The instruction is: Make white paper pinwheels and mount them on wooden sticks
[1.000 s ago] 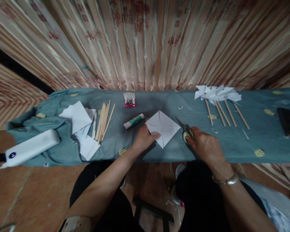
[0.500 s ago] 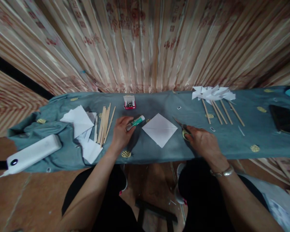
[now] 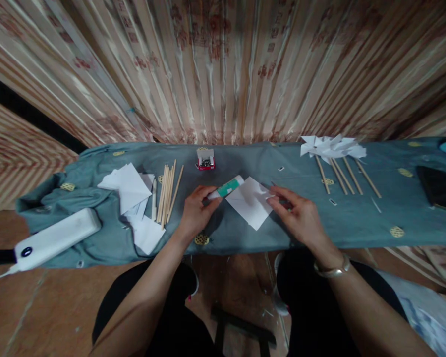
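Observation:
My left hand (image 3: 199, 210) is closed around a green and white glue stick (image 3: 228, 187). The glue stick's far end is over the upper left edge of a white paper square (image 3: 253, 210), which lies on the cloth like a diamond, with a crease across it. At the paper's right corner, my right hand (image 3: 299, 213) pinches the sheet between thumb and fingers, and the paper bends slightly there. Under and behind these fingers the scissors (image 3: 273, 184) are mostly hidden; little more than a dark tip shows.
Wooden sticks (image 3: 166, 191), a white pen (image 3: 154, 200) and loose paper sheets (image 3: 134, 188) lie at left, near a white power bank (image 3: 59, 235). A small red box (image 3: 205, 159) of metal pieces stands behind. Paper pinwheels (image 3: 332, 148) and a phone (image 3: 438, 187) are at right.
My right hand has left the scissors' handles and moved left onto the paper's corner. The glue stick in my left hand has moved right, up to the paper's edge.

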Action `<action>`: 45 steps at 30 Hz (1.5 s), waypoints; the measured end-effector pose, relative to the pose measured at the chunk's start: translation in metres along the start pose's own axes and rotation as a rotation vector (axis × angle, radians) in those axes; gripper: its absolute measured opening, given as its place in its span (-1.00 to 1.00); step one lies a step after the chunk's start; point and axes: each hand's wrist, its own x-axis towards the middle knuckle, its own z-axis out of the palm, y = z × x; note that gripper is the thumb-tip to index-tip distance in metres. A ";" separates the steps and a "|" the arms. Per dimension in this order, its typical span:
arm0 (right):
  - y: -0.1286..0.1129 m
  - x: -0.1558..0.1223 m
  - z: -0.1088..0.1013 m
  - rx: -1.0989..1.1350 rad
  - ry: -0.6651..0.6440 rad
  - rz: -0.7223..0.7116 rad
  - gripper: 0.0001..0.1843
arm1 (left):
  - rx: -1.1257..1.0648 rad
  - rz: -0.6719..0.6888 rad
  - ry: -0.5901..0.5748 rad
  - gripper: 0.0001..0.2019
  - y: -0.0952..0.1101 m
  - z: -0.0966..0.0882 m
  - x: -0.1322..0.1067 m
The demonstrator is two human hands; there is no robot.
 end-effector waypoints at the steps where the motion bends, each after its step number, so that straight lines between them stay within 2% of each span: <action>1: -0.004 0.002 0.006 0.207 -0.023 0.071 -0.47 | -0.088 -0.004 -0.038 -0.76 0.005 0.003 -0.003; 4: -0.017 0.005 0.021 0.634 -0.139 0.248 -0.37 | -0.269 -0.023 -0.131 -0.74 0.017 0.015 -0.013; 7: -0.028 0.008 0.026 0.793 -0.205 0.339 -0.53 | -0.325 -0.022 -0.179 -0.73 0.022 0.021 -0.019; 10: -0.028 0.013 0.021 0.836 -0.143 0.350 -0.61 | -0.291 -0.032 -0.193 -0.74 0.019 0.018 -0.018; 13: -0.018 0.021 0.009 0.826 0.027 0.337 -0.59 | -0.131 -0.012 -0.166 -0.74 0.009 0.011 -0.012; 16: -0.006 0.026 0.000 0.766 0.147 0.333 -0.53 | 0.098 0.068 -0.133 -0.69 -0.003 0.010 -0.005; 18: 0.000 0.026 -0.002 0.708 0.159 0.320 -0.52 | 0.225 0.136 -0.113 -0.65 -0.006 0.015 -0.002; 21: 0.003 0.025 0.000 0.588 0.174 0.260 -0.56 | 0.349 0.262 -0.084 -0.63 0.000 0.029 -0.004; 22: 0.004 0.024 0.001 0.538 0.185 0.231 -0.58 | 0.369 0.309 -0.090 -0.64 0.004 0.034 -0.006; 26: 0.006 0.022 0.004 0.325 0.179 0.118 -0.65 | 0.440 0.445 -0.244 -0.66 0.020 0.059 -0.020; 31: 0.010 0.019 0.008 0.145 0.104 0.019 -0.70 | 0.542 0.428 -0.285 -0.59 0.022 0.077 -0.030; 39: 0.008 0.019 0.015 -0.030 0.041 -0.041 -0.75 | 0.555 0.427 -0.279 -0.55 0.017 0.079 -0.030; 45: 0.004 0.021 0.019 -0.200 0.074 -0.055 -0.74 | 0.529 0.399 -0.285 -0.53 0.018 0.079 -0.030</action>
